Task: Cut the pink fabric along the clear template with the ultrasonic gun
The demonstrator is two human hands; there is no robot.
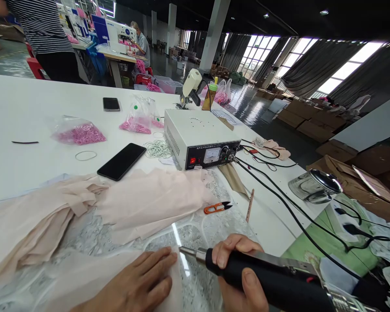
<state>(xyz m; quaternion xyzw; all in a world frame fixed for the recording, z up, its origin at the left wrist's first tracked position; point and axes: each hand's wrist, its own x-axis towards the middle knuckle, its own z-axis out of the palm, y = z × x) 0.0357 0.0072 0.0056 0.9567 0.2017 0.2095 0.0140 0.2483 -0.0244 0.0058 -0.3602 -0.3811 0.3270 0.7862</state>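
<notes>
My left hand (139, 281) lies flat on a sheer pale pink fabric piece (84, 277), its fingertips near the fabric's edge. My right hand (238, 268) is wrapped round a black ultrasonic handpiece (266, 277). Its narrow metal tip (185, 250) points left and is at the fabric edge, just beside my left fingertips; whether it presses down I cannot tell. Beyond the hands lie a flat stack of pink fabric pieces (156, 199) and a folded heap of similar fabric (35, 221). Orange-handled thread snips (217, 208) rest right of the stack.
A white control box (201, 134) with dial and lit red switch stands behind; its black cable (279, 203) runs right. Around it are a phone (121, 161), pale elastic bands (157, 148), bags of pink rings (79, 132) and a steel mug (315, 186). People sit near sewing machines (117, 37).
</notes>
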